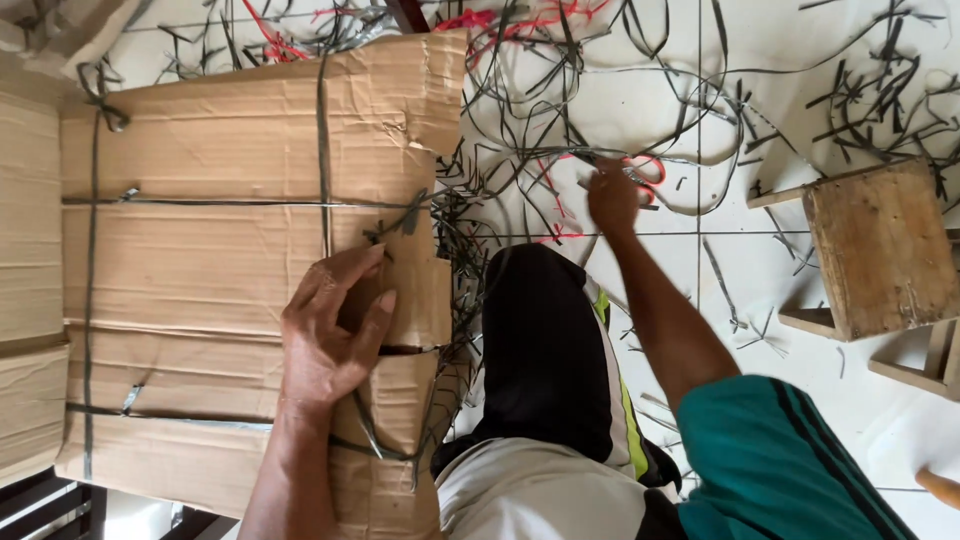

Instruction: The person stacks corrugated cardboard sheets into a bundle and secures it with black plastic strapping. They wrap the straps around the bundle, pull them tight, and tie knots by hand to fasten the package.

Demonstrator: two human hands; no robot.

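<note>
Your left hand [335, 335] lies flat on the box [250, 250], left half of frame, fingers spread and curled over its right edge near the knot where the grey straps [323, 130] cross. It presses and clamps on nothing.

Your right hand [612, 197] is stretched out to upper centre, down in the loose strips [700, 110] on the white tile floor [640, 100]. Fingers look bunched together as if on a strip end, but blur hides it; can't tell if anything is pinched.

The box is wrapped cardboard, long axis running top to bottom of frame, bound by one strap along that axis and others across it. The strip pile spreads across the top and upper right, mostly grey with some red ones [520, 20] mixed in.

Key relation: strips lie right of the box, beyond your knee [540, 330], which sits between the two hands. Right hand is the nearer one to them; left is on the box, well apart from the pile.

Wooden stool [880, 250] at right edge, apart from both hands. More cardboard [25, 250] at far left.
</note>
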